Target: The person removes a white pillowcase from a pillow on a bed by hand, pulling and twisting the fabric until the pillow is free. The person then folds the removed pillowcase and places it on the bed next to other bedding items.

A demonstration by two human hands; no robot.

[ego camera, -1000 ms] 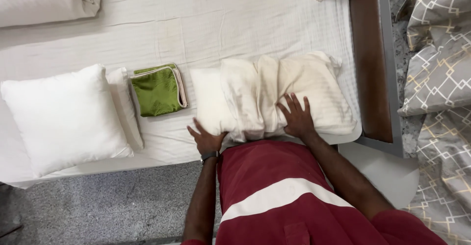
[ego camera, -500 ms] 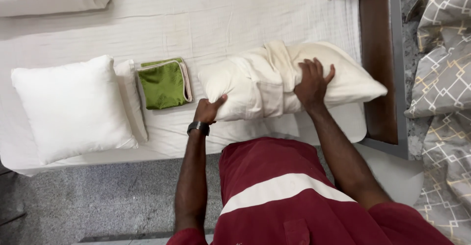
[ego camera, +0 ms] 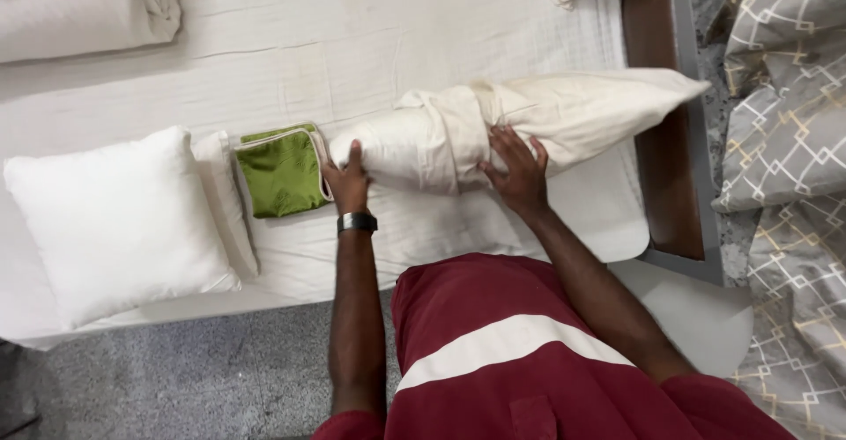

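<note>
Both hands work the long cream cotton pillow lying across the white-sheeted bed — left hand closed on its end, right hand with fingers spread at mid-length — seemingly mid-casing, calling for a firm tug next.

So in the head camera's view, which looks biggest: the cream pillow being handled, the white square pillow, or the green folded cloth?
1. Cream pillow, though being rolled and long may inflate it.
2. White square pillow, close to it in area, so this order is unsure.
3. Green folded cloth, clearly smallest.
</note>
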